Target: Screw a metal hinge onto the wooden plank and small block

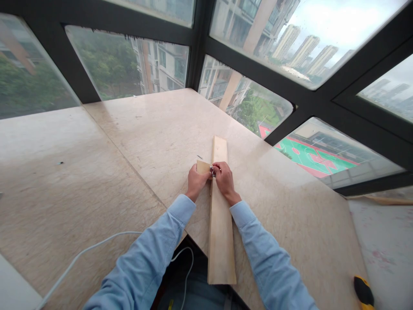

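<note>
A long pale wooden board (222,241) lies lengthwise in front of me, its near end jutting past the stone edge. Over its left side, my left hand (196,181) is closed around a small light-brown flat piece (202,166), which looks like thin wood or card. My right hand (225,178) is closed too, pinching a small shiny metal part (212,171) where the two hands meet. The fingers hide most of that part, so its kind is unclear. A thin dark sliver, perhaps a nail or screw (200,157), lies just beyond my left hand.
The board rests on a beige stone ledge (155,142) with a seam across it. Dark-framed windows (193,64) border its far side. A white cable (90,247) runs at lower left. A yellow-and-black tool handle (364,290) sits at lower right.
</note>
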Action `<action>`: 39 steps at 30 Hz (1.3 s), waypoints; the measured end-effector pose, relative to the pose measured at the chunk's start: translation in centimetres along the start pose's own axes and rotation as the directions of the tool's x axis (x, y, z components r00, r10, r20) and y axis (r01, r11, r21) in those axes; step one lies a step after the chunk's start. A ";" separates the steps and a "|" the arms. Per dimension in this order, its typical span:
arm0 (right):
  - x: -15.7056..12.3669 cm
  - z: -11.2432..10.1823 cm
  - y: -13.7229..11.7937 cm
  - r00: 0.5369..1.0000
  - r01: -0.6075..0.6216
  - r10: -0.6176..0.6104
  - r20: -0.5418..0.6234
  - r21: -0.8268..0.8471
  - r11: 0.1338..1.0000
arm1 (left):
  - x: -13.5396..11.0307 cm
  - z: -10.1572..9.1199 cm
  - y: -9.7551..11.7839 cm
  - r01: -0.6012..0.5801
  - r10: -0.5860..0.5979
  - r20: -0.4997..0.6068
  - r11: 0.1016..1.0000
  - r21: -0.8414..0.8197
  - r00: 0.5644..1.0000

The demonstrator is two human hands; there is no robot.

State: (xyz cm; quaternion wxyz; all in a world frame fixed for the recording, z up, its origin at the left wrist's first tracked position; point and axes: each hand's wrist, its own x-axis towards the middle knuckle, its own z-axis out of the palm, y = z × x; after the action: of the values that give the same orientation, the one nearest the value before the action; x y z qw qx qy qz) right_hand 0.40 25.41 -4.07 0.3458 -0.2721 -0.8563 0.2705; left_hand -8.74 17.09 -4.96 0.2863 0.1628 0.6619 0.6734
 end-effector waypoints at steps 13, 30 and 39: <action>0.4 -0.2 0.1 0.998 -0.058 0.059 -0.025 0.048 0.997 | 0.0 -0.1 0.0 -0.013 0.013 -0.001 0.999 0.038 1.000; 0.7 0.0 0.2 0.973 -0.230 0.223 0.058 0.229 0.946 | 0.0 -0.2 0.0 0.008 -0.008 0.013 0.999 0.037 1.000; 0.6 -0.4 -0.2 0.965 -0.264 0.256 0.064 0.272 0.925 | 0.0 -0.2 0.1 0.017 -0.018 0.013 0.999 0.042 1.000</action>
State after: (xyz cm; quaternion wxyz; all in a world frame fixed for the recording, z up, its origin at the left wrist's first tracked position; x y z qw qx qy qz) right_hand 0.31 25.77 -3.42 0.3301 -0.3281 -0.7707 0.4352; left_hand -8.87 16.95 -4.91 0.2931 0.1674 0.6754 0.6557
